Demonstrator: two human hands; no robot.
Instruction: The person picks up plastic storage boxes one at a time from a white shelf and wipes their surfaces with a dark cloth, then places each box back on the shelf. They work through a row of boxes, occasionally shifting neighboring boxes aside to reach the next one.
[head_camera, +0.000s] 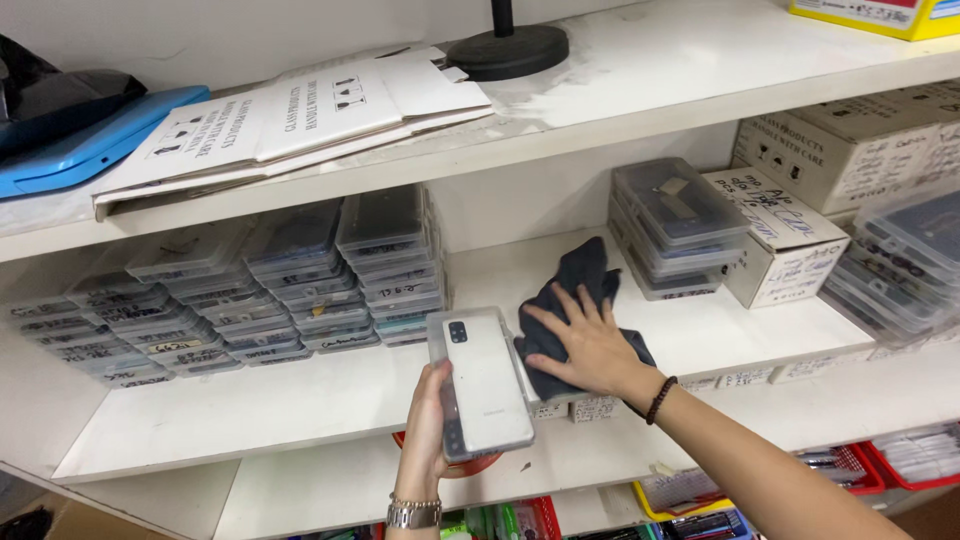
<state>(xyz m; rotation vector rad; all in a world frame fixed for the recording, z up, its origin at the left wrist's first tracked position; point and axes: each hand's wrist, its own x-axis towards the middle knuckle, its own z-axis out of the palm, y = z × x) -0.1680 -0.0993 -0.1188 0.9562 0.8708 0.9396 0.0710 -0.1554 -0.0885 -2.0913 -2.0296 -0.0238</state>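
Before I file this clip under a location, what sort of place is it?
Probably a phone parts or repair shop's stockroom. White shelves hold stacks of clear plastic cases and labelled cardboard boxes. The left hand holds a cased white phone; the right hand presses a dark cloth.

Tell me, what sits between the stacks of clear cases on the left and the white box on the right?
In the head view: bare white shelf, then the dark cloth under the right hand, then another stack of clear cases against the white box.

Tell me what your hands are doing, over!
Left hand holds clear case, white phone inside. Right hand flat on dark cloth, shelf. Case stacks left, clear of cloth.
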